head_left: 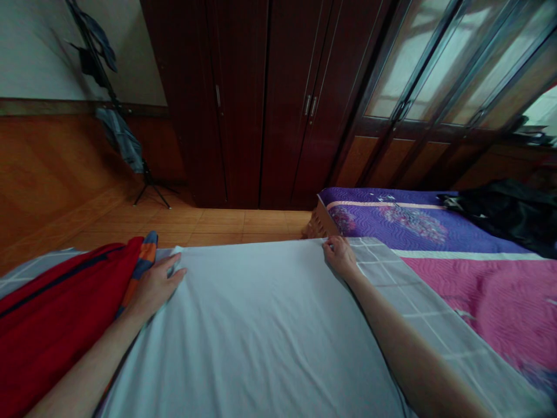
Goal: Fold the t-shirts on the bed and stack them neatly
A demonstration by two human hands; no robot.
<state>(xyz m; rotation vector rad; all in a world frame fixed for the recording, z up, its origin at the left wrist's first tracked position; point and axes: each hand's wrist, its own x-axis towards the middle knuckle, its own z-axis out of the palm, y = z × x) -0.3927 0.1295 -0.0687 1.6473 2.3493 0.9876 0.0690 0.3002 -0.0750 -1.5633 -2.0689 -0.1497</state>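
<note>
A pale blue-grey cloth (261, 313) lies spread over a grey checked cover (391, 278), with soft wrinkles toward me. My left hand (160, 283) rests at its far left corner, thumb and fingers apart. At the far right corner, my right hand (340, 255) is closed, its curled fingers gripping the cloth's edge. Left of the cloth, partly behind my left forearm, lies a red garment (65, 313) with a dark stripe and an orange and blue edge.
A bed with a purple and pink cover (470, 284) is at the right, with a black garment (509, 209) on it. Beyond the tiled floor (221, 220) stands a dark red wardrobe (243, 116). A stand with hanging clothes (122, 139) is at the back left.
</note>
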